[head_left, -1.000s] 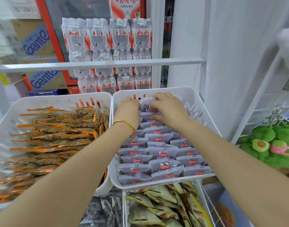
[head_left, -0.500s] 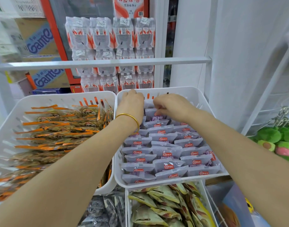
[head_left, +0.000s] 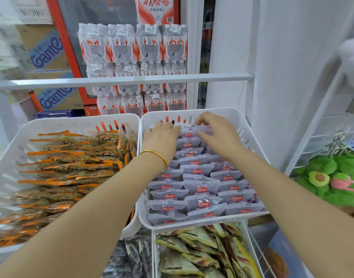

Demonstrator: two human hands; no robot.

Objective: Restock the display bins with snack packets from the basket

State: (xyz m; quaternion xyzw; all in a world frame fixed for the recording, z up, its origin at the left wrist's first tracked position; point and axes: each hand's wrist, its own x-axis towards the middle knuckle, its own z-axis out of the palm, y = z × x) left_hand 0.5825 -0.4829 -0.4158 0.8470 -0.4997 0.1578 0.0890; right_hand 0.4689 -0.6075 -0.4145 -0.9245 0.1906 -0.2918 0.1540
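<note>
Purple snack packets [head_left: 202, 189] fill the centre-right bin [head_left: 182, 114] nearly to its back wall, where the right hand [head_left: 218, 135] pinches one, the left hand [head_left: 162, 137] alongside with its grip hidden; seemingly almost restocked.

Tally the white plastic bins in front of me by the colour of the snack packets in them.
Orange-trimmed clear packets: 1 bin
Pale purple packets with red logos: 1 bin
Yellow-green triangular packets: 1 bin
Total: 3 bins; dark packets lower left, their bin hidden.

Left hand [head_left: 162, 137] fingertips hidden; right hand [head_left: 218, 135] fingertips blurred
</note>
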